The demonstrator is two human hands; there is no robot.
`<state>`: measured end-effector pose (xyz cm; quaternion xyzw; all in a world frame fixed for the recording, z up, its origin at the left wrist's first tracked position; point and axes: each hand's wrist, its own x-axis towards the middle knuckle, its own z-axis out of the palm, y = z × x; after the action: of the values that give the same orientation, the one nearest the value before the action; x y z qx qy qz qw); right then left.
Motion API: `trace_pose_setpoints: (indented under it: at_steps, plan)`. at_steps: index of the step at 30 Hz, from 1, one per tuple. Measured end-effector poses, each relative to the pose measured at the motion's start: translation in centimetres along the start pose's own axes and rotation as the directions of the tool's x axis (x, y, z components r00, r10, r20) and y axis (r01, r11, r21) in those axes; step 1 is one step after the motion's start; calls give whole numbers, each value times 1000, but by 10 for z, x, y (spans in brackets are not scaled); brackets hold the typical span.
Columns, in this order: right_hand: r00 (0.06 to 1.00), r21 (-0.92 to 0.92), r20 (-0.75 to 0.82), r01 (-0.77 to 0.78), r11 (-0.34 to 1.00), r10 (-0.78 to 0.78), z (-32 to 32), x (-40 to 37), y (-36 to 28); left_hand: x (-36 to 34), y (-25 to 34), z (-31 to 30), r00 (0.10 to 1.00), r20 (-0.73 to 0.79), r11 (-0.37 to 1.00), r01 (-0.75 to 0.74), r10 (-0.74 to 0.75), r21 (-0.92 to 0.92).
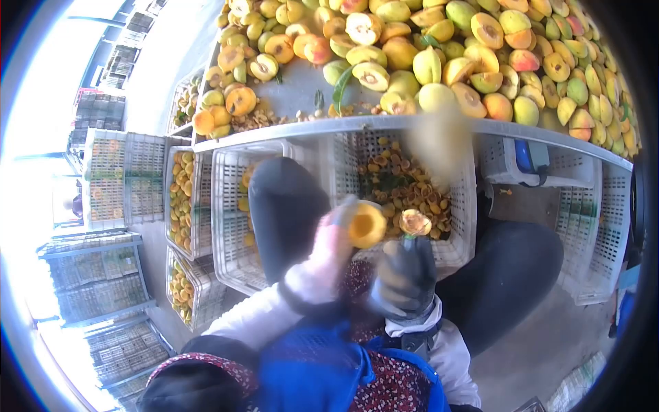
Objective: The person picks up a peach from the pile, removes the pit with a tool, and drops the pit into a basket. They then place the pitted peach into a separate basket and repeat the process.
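My left hand [331, 237], blurred by motion, grips a yellow peach half [367, 225] with a round hollow in its cut face. Close beside it, my right hand [406, 278] in a dark glove is closed around a small pitting tool [410, 240], mostly hidden by the fingers. On the tool's tip sits a peach stone [415, 222] with flesh clinging to it. A pale yellow blurred object [443, 141] hangs in front of the table edge, too smeared to name. Below both hands, a white crate [465, 206] holds many brown stones and scraps.
A metal table [302, 86] heaped with halved peaches [487, 31] runs across the front, its raised rim [309, 128] above my knees. Another white crate [226, 199] stands at my left knee. Crates of peaches [180, 199] and stacked crates [103, 178] line the left.
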<state>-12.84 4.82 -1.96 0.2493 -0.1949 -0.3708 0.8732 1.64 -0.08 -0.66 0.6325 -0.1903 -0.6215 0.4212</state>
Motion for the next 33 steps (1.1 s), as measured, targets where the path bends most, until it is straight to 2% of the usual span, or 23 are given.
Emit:
trace_pose_setpoints:
  at_steps: [1, 3, 4, 5, 6, 7, 9, 11, 13, 14, 15, 16, 17, 18, 22, 23, 25, 26, 29, 30, 31, 32, 33]
  plan:
    - [982, -80, -185, 22, 997, -36, -1, -3, -1, -12, 28, -3, 980, -29, 977, -195, 198, 87]
    - [848, -244, -513, 2, 970, -131, -3, -6, -2, -11, 64, -40, 843, -154, 857, -498, 515, 134]
    - [803, -298, -582, -64, 952, -128, -3, -4, -3, -8, 88, -63, 761, -80, 752, -611, 644, 246]
    - [774, -373, -611, -93, 923, -169, -1, 0, -2, -1, 116, -91, 669, 68, 439, -558, 740, 704]
    - [740, -444, -636, -120, 888, -218, 2, 2, 1, -3, 141, -111, 781, 107, 69, -188, 615, 980]
    - [703, -513, -656, -148, 846, -274, 5, 3, 1, 4, 154, -135, 833, 198, -237, -83, 517, 968]
    - [655, -538, -684, -157, 828, -320, 1, 4, -1, 20, 181, -147, 872, 171, -549, 127, 459, 826]
    - [613, -606, -680, -163, 778, -402, 0, 9, 1, 41, 215, -119, 690, 343, -142, -332, 637, 932]
    - [570, -600, -703, -155, 785, -425, -2, 13, 0, 65, 249, -67, 750, 199, 152, -372, 631, 916]
    - [522, -620, -718, -178, 765, -460, -3, 17, 0, 91, 267, -51, 664, 357, 28, -495, 657, 868]
    - [472, -637, -728, -199, 745, -497, -4, 20, 0, 125, 281, -37, 649, 364, 56, -532, 668, 845]
    - [483, -692, -690, -221, 688, -539, -4, 20, 0, 165, 300, -24, 549, 484, -180, -515, 681, 838]
    - [465, -717, -676, -236, 656, -572, -4, 22, 0, 187, 313, 0, 522, 417, -182, -441, 744, 879]
    - [447, -741, -660, -251, 623, -605, -4, 24, 0, 218, 330, 9, 485, 450, -306, -349, 749, 886]
    - [426, -811, -585, -285, 511, -691, -9, 30, -6, 305, 341, 42, 723, 343, -163, -310, 600, 937]
    - [419, -832, -555, -297, 468, -719, -9, 31, -7, 310, 325, 43, 648, 325, -194, -267, 689, 944]
    - [456, -837, -547, -295, 461, -702, -12, 31, -16, 314, 315, 37, 632, 301, -206, -221, 714, 953]
    - [465, -830, -557, -291, 476, -688, -14, 31, -19, 313, 318, 34, 654, 307, -230, -204, 691, 952]
    - [455, -800, -599, -307, 515, -659, -13, 31, -16, 315, 316, 12, 768, 336, -114, -329, 545, 937]
    - [450, -794, -607, -312, 522, -655, -11, 32, -15, 327, 305, -6, 759, 410, -19, -465, 507, 885]
    - [461, -756, -645, -270, 596, -609, -11, 31, -15, 301, 291, -2, 841, 347, 94, -419, 415, 903]
    - [474, -712, -676, -222, 666, -564, -13, 30, -16, 297, 274, -7, 725, 554, -137, -551, 409, 823]
    - [487, -659, -703, -173, 732, -518, -16, 29, -16, 284, 259, -5, 716, 600, -212, -564, 357, 798]
